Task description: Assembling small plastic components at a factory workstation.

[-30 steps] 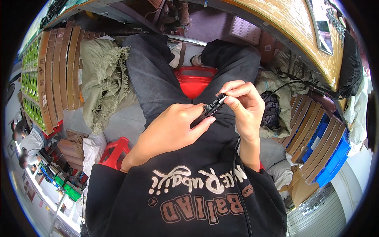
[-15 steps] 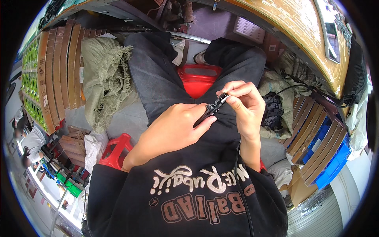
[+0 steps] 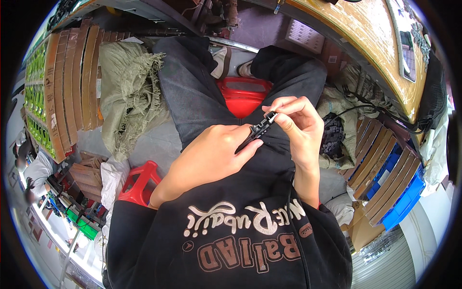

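The left hand and the right hand both pinch the small black part with fingers pressed together, just below the red stool — I think a steady left grip helps while the right fingertips work gently.

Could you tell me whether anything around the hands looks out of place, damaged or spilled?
Nothing stands out. The left hand and right hand together hold a small black part over the lap, and it looks whole. The red stool stands upright between the legs. The olive sack has a frayed edge but nothing spilled.
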Demonstrator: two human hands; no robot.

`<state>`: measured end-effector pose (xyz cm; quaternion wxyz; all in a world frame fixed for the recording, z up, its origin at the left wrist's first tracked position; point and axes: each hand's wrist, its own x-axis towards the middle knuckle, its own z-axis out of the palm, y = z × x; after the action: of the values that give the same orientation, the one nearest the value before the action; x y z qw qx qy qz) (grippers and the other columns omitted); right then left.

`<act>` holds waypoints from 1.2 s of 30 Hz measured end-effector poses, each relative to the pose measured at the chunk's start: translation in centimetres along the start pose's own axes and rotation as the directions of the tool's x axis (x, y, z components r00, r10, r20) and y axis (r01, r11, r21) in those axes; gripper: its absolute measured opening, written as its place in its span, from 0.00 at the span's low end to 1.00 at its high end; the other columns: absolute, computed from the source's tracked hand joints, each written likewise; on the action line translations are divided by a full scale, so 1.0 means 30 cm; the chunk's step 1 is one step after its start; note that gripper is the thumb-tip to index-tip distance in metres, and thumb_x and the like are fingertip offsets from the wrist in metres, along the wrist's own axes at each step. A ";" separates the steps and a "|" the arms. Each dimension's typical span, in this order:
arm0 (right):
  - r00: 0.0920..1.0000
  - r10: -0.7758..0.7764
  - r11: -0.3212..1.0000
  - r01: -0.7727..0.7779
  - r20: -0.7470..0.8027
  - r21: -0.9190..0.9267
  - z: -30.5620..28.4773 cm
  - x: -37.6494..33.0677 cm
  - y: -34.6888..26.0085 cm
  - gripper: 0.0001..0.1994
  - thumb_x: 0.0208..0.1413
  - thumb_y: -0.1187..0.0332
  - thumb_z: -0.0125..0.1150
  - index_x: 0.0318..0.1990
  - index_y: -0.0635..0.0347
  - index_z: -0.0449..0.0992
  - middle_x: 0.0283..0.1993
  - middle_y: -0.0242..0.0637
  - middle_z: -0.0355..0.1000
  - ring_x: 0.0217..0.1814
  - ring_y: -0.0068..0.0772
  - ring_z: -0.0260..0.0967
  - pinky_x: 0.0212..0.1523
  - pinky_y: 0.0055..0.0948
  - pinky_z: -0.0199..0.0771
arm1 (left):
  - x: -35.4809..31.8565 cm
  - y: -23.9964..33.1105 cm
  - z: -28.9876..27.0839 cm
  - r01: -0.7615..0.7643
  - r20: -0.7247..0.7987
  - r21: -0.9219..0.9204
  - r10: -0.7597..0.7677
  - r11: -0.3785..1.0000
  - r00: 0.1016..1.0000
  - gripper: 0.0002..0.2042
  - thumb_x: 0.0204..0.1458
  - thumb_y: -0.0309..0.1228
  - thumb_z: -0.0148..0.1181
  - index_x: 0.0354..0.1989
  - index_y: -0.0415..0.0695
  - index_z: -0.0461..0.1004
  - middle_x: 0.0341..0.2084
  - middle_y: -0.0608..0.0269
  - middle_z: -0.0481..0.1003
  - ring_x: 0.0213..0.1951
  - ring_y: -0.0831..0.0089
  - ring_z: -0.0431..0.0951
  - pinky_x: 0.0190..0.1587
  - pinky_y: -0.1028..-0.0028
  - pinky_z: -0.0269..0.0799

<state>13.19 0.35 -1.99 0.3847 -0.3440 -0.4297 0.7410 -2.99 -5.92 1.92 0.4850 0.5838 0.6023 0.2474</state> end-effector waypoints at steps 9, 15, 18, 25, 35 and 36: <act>1.000 0.010 0.994 -0.013 -0.030 -0.110 0.023 -0.033 -0.030 0.04 0.47 0.80 0.55 0.30 0.66 0.66 0.34 0.41 0.66 0.36 0.27 0.66 0.48 0.38 0.68 | -0.028 -0.004 0.004 0.031 0.041 -0.039 -0.029 0.999 0.999 0.12 0.46 0.31 0.56 0.21 0.35 0.65 0.14 0.49 0.67 0.18 0.53 0.69 0.20 0.64 0.63; 0.998 -0.052 0.988 0.048 -0.021 -0.150 0.017 -0.078 -0.047 0.05 0.47 0.83 0.55 0.32 0.67 0.66 0.37 0.41 0.67 0.39 0.25 0.66 0.42 0.23 0.66 | -0.039 0.006 0.011 -0.008 0.077 -0.047 0.012 0.999 0.997 0.08 0.45 0.28 0.59 0.27 0.36 0.71 0.16 0.55 0.69 0.15 0.68 0.67 0.20 0.74 0.61; 0.992 -0.124 0.982 0.122 -0.006 -0.141 0.020 -0.097 -0.069 0.06 0.46 0.83 0.55 0.31 0.68 0.67 0.36 0.43 0.67 0.38 0.26 0.66 0.42 0.23 0.66 | -0.036 0.033 0.014 -0.049 0.060 -0.079 0.053 0.996 0.997 0.09 0.44 0.28 0.59 0.30 0.36 0.71 0.20 0.56 0.72 0.21 0.68 0.73 0.24 0.77 0.65; 0.884 -0.463 0.835 0.410 -0.066 -0.367 0.039 -0.126 -0.065 0.08 0.42 0.85 0.57 0.31 0.68 0.67 0.33 0.44 0.69 0.36 0.30 0.68 0.47 0.37 0.67 | -0.001 0.080 0.042 -0.269 -0.221 0.018 0.267 0.963 0.938 0.09 0.41 0.22 0.60 0.32 0.35 0.71 0.27 0.57 0.75 0.28 0.67 0.77 0.30 0.76 0.70; 0.847 -0.527 0.811 0.474 -0.073 -0.343 0.035 -0.132 -0.092 0.08 0.43 0.84 0.57 0.31 0.68 0.67 0.32 0.45 0.69 0.35 0.31 0.68 0.48 0.40 0.66 | 0.014 0.118 0.058 -0.361 -0.310 0.076 0.366 0.930 0.878 0.07 0.38 0.22 0.62 0.27 0.35 0.73 0.21 0.57 0.74 0.23 0.69 0.76 0.24 0.78 0.69; 0.847 -0.526 0.811 0.474 -0.073 -0.342 0.034 -0.132 -0.090 0.08 0.43 0.84 0.57 0.31 0.68 0.67 0.32 0.45 0.69 0.35 0.31 0.68 0.48 0.40 0.66 | 0.016 0.118 0.058 -0.371 -0.319 0.100 0.383 0.923 0.867 0.07 0.38 0.22 0.62 0.27 0.35 0.73 0.20 0.57 0.74 0.22 0.69 0.76 0.23 0.78 0.68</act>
<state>14.92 -2.54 1.54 0.5413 -0.3345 -0.5831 0.5051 0.25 -5.23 4.13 0.3081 0.6483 0.5542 0.4215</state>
